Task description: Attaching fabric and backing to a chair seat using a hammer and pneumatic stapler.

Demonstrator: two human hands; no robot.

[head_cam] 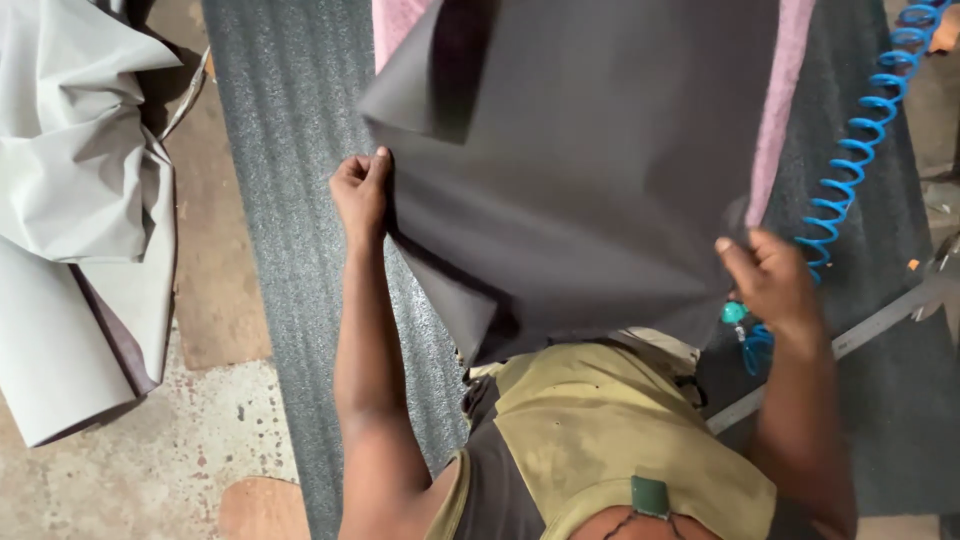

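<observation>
Both hands held up a large dark grey sheet of leatherette (580, 170), left hand (362, 192) and right hand (770, 275) fingers clamped on its edges, above the grey foam-covered counter (290, 200).

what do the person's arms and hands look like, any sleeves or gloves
Both arms are bare from the shoulder down, with no sleeves showing. The left hand and right hand wear no gloves, and no rings, watch or bands are visible. The olive-green top with dark trim looks sleeveless.
</observation>
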